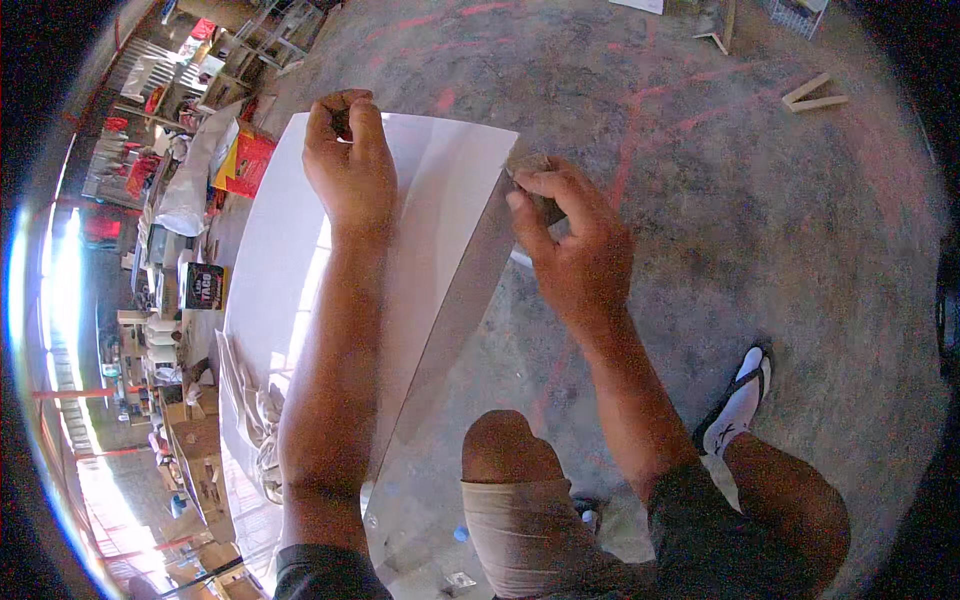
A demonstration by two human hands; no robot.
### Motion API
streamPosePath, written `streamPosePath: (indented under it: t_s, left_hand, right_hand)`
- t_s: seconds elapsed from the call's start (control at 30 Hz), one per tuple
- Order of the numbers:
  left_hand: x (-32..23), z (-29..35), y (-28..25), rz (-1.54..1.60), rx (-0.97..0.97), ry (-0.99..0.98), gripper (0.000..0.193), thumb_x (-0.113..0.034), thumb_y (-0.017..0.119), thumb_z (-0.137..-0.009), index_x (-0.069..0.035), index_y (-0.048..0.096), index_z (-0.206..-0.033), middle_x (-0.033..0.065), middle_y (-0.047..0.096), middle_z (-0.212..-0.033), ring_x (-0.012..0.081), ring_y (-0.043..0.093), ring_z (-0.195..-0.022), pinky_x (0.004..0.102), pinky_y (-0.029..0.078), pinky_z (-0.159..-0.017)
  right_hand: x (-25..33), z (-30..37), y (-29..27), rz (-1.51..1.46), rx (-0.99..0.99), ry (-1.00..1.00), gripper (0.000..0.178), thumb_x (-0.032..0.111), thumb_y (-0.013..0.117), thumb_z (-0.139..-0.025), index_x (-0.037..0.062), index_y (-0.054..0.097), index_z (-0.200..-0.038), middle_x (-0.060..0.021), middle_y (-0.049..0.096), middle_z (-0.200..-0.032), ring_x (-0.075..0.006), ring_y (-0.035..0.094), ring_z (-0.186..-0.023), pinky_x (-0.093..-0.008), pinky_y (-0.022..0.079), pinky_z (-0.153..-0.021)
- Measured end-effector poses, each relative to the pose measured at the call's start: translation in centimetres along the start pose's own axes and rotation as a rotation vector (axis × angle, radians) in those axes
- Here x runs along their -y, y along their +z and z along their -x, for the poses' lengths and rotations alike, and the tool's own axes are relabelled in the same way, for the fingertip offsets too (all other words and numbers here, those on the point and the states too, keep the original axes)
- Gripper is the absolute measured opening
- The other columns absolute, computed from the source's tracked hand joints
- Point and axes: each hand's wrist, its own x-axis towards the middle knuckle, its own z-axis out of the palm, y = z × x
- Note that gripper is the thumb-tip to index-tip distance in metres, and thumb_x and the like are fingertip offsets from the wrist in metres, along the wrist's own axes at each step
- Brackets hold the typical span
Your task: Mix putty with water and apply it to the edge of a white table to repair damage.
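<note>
A glossy white panel (440,220) stretches away from me, its narrow far end near both hands. My left hand (350,170) is over the panel's far end, fingers curled in toward the thumb; what they hold, if anything, is hidden. At the panel's far right corner, my right hand (585,240) has its thumb and forefinger drawn together in a pinch. A small greyish bit (535,163) shows by those fingertips, too blurred to name. Crumpled pale cloth or sheeting (250,400) lies along the panel's left side.
Boxes, a black carton (203,287) and a red-and-yellow bag (245,160) crowd the left side. Joined wooden strips (815,95) lie on the concrete floor (730,220) at the far right, near a wire basket (798,14). My sandalled foot (738,400) rests at right.
</note>
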Motion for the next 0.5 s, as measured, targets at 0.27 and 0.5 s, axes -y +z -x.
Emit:
streamPosePath:
  t_s: [0.27,0.5]
  left_hand:
    - [0.3,0.0,0.1,-0.011,-0.016,0.032,0.017,-0.015,0.064,-0.099,0.0,0.072,-0.097,0.0054,0.071,-0.085,0.0131,0.06,-0.077,0.0305,0.051,-0.074]
    - [0.1,0.0,0.1,-0.017,0.002,0.012,0.017,-0.014,0.064,-0.1,0.001,0.071,-0.098,0.0052,0.071,-0.085,0.0121,0.06,-0.076,0.0298,0.05,-0.073]
  right_hand:
    - [0.3,-0.1,-0.3,0.018,0.009,0.026,0.02,0.021,0.078,-0.097,0.0074,0.075,-0.11,-0.0138,0.078,-0.115,-0.0294,0.077,-0.101,-0.0375,0.06,-0.086]
    - [0.2,-2.1,-0.9,0.014,0.02,0.103,0.022,0.026,0.076,-0.098,0.0073,0.076,-0.108,-0.0128,0.079,-0.103,-0.0279,0.078,-0.09,-0.0374,0.059,-0.08]
